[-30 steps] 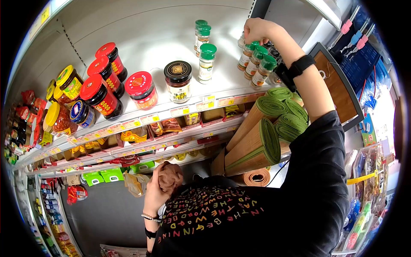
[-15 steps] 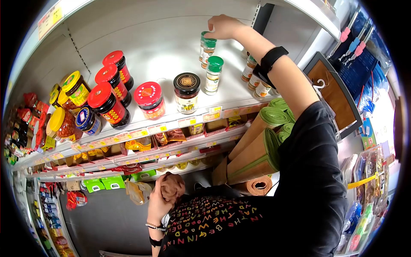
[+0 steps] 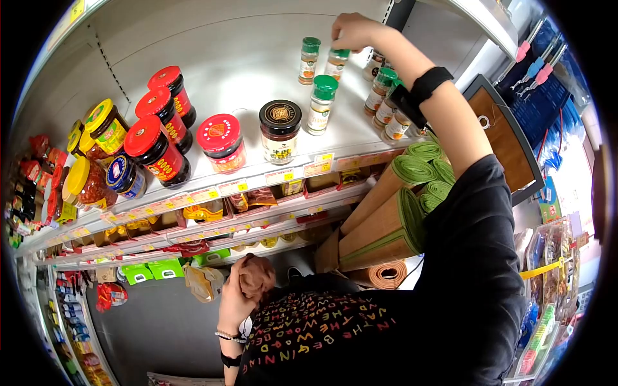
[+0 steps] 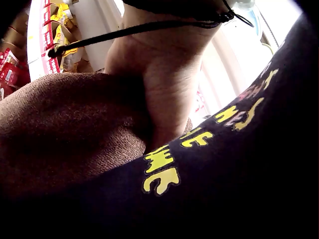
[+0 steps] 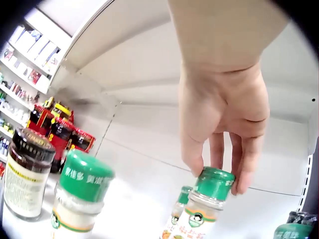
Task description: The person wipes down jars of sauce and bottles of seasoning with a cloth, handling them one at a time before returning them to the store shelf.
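Observation:
My right hand (image 3: 358, 31) pinches the green cap of a spice bottle (image 3: 335, 64) from above, toward the back of the shelf. In the right wrist view, thumb and fingers sit on either side of that cap (image 5: 214, 183). Just left of it stands a matching spice bottle (image 3: 309, 61), with another spice bottle (image 3: 320, 109) nearer the front edge. Several more green-capped bottles (image 3: 381, 90) stand to the right, partly hidden by my wrist. Low by my body, my left hand (image 3: 234, 303) grips a bunched brown cloth (image 3: 257, 275); most of its fingers are hidden.
A black-lidded jar (image 3: 280, 132) and a red-lidded jar (image 3: 221, 143) stand near the shelf's front edge (image 3: 257, 183). Farther left are several sauce jars (image 3: 158, 151). Rolled green-edged mats (image 3: 386, 219) lean below the shelf at right, beside a framed board (image 3: 505, 138).
My right hand went from the right-hand bottles to the pair at the back, took one by its cap and moved it right, away from its neighbour. My left hand keeps holding the cloth.

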`<state>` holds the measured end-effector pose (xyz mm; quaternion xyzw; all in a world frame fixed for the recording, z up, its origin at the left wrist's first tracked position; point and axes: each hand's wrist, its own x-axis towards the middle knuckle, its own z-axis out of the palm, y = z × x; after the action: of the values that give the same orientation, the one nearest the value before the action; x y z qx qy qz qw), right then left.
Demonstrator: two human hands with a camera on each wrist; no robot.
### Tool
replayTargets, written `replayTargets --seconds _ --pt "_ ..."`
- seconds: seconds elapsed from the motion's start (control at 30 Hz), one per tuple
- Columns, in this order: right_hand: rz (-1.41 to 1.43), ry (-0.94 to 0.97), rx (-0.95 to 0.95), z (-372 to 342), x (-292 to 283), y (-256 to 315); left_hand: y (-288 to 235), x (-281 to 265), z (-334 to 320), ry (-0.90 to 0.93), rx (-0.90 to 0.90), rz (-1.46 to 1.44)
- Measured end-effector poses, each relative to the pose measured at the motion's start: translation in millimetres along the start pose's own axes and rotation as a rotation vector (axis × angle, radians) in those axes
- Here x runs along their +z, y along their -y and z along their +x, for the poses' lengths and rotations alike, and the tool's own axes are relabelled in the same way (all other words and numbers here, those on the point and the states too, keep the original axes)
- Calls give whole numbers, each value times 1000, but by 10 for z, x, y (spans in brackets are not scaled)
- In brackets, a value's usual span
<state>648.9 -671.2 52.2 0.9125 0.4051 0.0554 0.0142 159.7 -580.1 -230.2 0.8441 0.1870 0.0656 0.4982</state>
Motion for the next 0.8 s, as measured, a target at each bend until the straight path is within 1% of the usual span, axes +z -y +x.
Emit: replayTargets --seconds 0.07,0.2,0.33,0.4,0.47,0.53,0.8 --pt "31 27 73 -113 -115 -121 1 18 18 -9 31 2" --pt "-41 -27 81 -169 3 -417 -13 60 52 -14 89 -20" --pt "24 1 122 -258 82 -578 -6 80 54 -4 78 -11" --pt "104 80 175 -290 93 -639 -22 81 56 -3 78 -11" --pt "125 98 160 -290 103 -669 -56 69 47 -8 72 -16" --pt "87 138 171 -319 99 -652 -65 83 43 -9 67 -22" --pt "72 184 206 -317 85 -566 -51 98 30 -19 74 -21"
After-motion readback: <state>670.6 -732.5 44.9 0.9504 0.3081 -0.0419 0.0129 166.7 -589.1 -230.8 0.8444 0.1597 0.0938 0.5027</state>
